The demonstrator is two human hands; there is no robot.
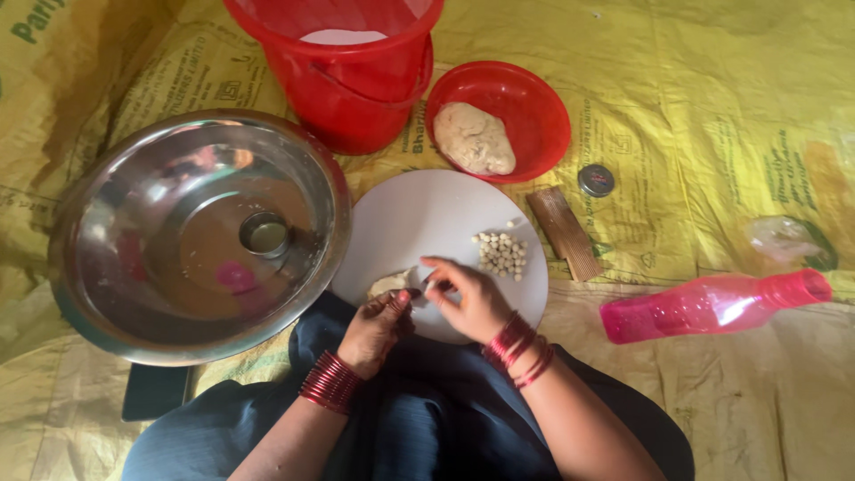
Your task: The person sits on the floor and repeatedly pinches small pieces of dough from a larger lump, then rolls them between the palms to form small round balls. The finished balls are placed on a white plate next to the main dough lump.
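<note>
Head view showed your left hand (378, 322) gripping the dough lump (389, 284), while your right hand (469, 298) pinched at its right end over the white plate (419, 218).

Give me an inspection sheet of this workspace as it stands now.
Surface: yellow printed woven sheet covering the floor.
Job's things: round white plate with a lump of pale dough and a pile of small dough balls.
Clutter: large steel bowl, red plastic bucket, red bowl holding dough, pink plastic bottle lying down, ridged wooden block, small round tin.
Grips: left hand on the dough lump; right hand pinching beside it.
Cables: nothing seen.
Surroundings: nothing seen.
</note>
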